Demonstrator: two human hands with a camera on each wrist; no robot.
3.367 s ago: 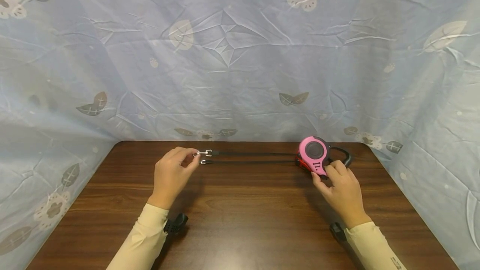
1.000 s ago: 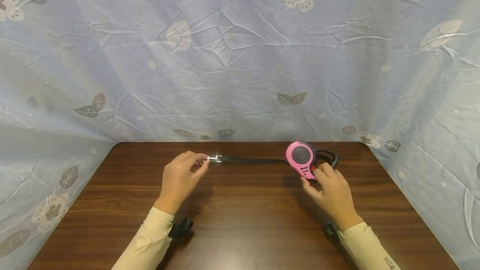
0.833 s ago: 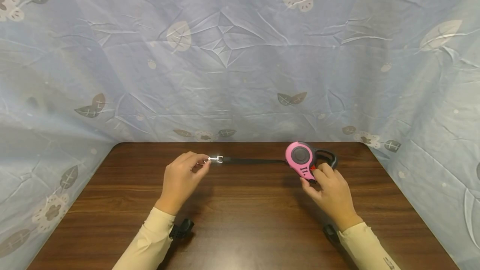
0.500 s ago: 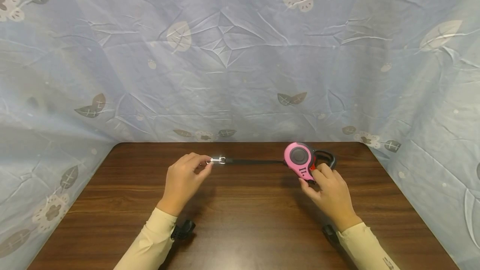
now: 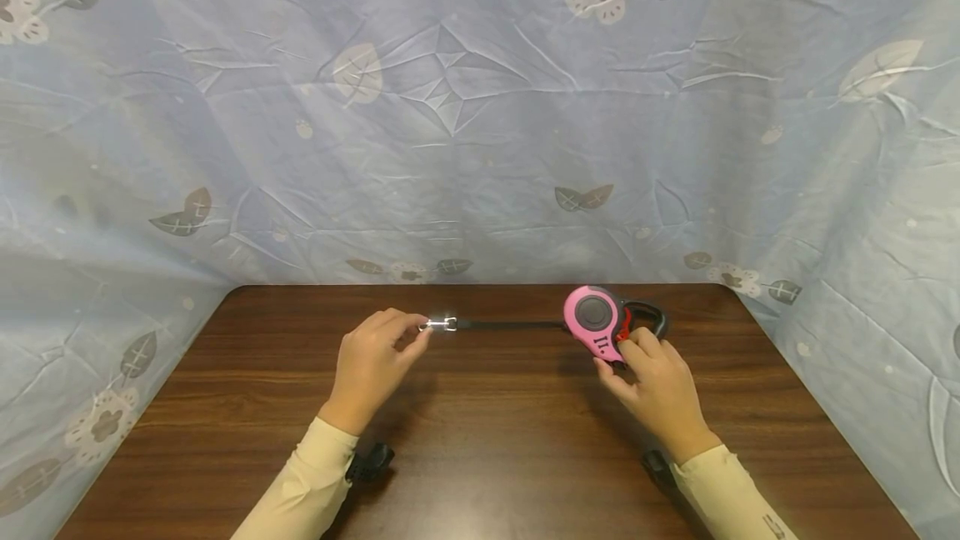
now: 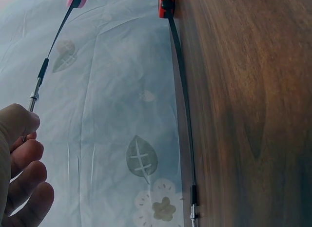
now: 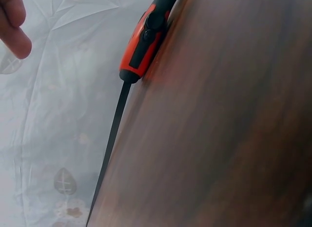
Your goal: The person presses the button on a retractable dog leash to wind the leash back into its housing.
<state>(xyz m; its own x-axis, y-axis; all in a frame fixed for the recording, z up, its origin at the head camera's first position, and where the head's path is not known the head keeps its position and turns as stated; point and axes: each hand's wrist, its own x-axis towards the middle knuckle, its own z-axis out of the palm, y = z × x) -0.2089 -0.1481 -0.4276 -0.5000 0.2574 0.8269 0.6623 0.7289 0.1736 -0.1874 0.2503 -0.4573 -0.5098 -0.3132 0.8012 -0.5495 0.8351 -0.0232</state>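
My left hand [image 5: 371, 365] pinches the metal snap hook [image 5: 441, 324] of a pink retractable dog leash [image 5: 581, 298] between thumb and fingers. My right hand [image 5: 660, 386] grips that leash's casing near its black handle, and the strap [image 5: 510, 325] runs straight between my hands. A second retractable leash [image 7: 141, 47], red and black, lies on the table at its far edge. In the left wrist view, its strap [image 6: 184, 100] stretches along the edge to its own metal hook [image 6: 193, 212]. From the head view the pink leash covers most of the red one.
The brown wooden table [image 5: 480, 423] has a floral curtain [image 5: 480, 123] hanging close behind its far edge and along both sides. Each wrist wears a black camera mount [image 5: 371, 462].
Against 3.4 s ago, the pink leash has come left and nearer me, so its strap now overlaps the red leash's strap in the head view. Both hands keep their hold.
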